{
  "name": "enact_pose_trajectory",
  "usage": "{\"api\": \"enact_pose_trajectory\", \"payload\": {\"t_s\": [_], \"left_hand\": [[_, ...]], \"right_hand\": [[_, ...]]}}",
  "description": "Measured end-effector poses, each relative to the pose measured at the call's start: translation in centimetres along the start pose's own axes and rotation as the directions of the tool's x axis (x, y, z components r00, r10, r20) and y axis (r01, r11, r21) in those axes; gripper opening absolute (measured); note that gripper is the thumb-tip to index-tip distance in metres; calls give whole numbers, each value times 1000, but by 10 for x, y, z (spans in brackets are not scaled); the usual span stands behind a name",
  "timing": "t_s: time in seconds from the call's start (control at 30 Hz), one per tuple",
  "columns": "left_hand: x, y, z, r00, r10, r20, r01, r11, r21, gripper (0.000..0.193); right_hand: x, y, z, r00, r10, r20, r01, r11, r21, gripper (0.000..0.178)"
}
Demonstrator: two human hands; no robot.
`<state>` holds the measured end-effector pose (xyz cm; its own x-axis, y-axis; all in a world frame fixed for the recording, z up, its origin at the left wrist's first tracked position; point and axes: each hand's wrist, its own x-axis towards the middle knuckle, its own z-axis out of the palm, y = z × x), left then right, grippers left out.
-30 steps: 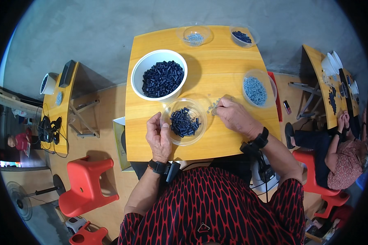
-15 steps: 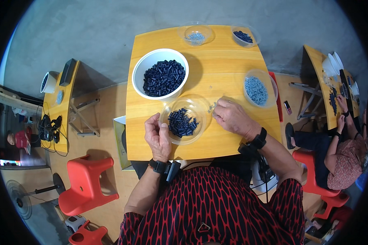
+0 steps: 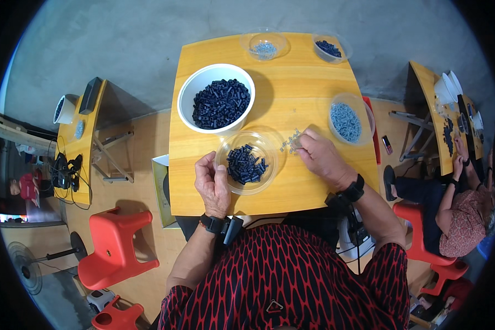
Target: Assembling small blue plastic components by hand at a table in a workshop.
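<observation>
Bench (image 3: 289, 192): one, yellow wood grain, far edge toward a grey wall.

Clear bowl (image 3: 266, 147): one, round, transparent, upright, left of centre toward the near edge; contains short dark tubes (image 3: 246, 166), loosely heaped.

Left hand (image 3: 212, 184): at the clear bowl's left side, thumb against the rim, fingers bent alongside; whether they are clamped on the bowl cannot be told. Black wristband.

Right hand (image 3: 322, 157): palm down, right of the clear bowl and apart from it; fingers curled, thumb and forefinger near each other at the pile; whether they grip a piece cannot be told. Black wristband.

Pile of small metallic pieces (image 3: 289, 144): loose on the bench, between the clear bowl and the right hand.

White bucket (image 3: 187, 104): one, near the left edge, beyond the clear bowl; holds a large quantity of similar dark tubes.

Right-edge bowl (image 3: 364, 124): transparent, holding many blue-grey metallic pieces.

Far-edge bowl (image 3: 264, 38): transparent, a smaller quantity of metallic pieces.

Far-right corner bowl (image 3: 344, 45): transparent, dark tubes.

Surroundings: red plastic chair (image 3: 113, 250) on the floor, left; co-worker (image 3: 467, 220) seated at another bench, right.
</observation>
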<state>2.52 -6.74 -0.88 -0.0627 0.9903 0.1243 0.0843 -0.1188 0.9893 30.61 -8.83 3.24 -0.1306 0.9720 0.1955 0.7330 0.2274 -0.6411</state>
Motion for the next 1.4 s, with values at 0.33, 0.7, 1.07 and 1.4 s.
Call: {"api": "enact_pose_trajectory", "payload": {"t_s": [0.33,0.7,1.07,1.4], "left_hand": [[0,-5,1,1000,22,-2,-22,999,-38,29],[-1,0,1,1000,7,1,-7,1000,-23,29],[1,-3,2,1000,20,4,-20,1000,-18,29],[0,-7,2,998,21,-54,-22,999,-23,28]], "right_hand": [[2,1,10,991,-116,65,121,989,-84,12],[4,-1,5,999,-8,43,-1,977,212,13],[-1,1,6,999,-39,-12,40,992,120,8],[11,0,18,981,-182,64,189,975,-120,7]]}}
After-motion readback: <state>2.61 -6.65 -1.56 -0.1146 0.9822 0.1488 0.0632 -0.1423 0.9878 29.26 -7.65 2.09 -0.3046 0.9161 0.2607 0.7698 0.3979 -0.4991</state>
